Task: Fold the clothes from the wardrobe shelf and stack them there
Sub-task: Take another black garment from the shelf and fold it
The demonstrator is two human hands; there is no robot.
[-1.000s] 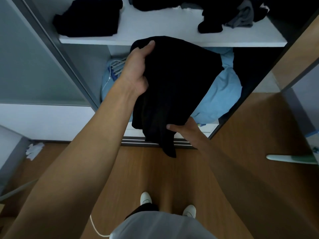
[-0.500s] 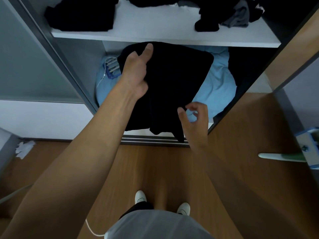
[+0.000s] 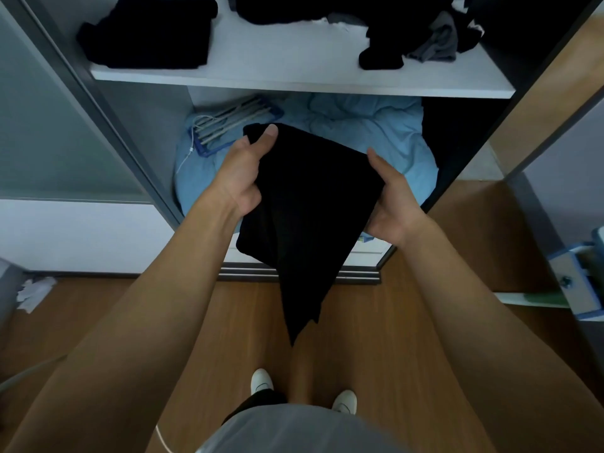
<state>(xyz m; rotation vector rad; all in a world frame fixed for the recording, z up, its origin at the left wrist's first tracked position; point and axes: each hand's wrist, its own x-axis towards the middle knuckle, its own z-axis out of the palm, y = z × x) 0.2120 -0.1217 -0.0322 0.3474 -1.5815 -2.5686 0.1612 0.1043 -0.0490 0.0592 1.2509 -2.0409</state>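
Observation:
A black garment (image 3: 310, 204), partly folded, hangs between my hands in front of the open wardrobe. My left hand (image 3: 243, 178) grips its upper left edge, thumb on top. My right hand (image 3: 394, 204) holds its right edge with the thumb over the cloth. A loose corner of the garment dangles toward the floor. On the white wardrobe shelf (image 3: 294, 76) above lies a folded black stack (image 3: 147, 34) at the left. A heap of unfolded dark and grey clothes (image 3: 408, 31) lies at the right.
Below the shelf a light blue duvet (image 3: 359, 132) fills the wardrobe bottom, with a blue-and-white hanger rack (image 3: 228, 122) on it. A sliding door frame (image 3: 108, 125) stands at the left. My feet in white shoes (image 3: 261, 380) stand on the wooden floor.
My right hand let go of the garment's lower part, moved up and took hold of its right edge. Both hands have come lower and nearer to me with the cloth.

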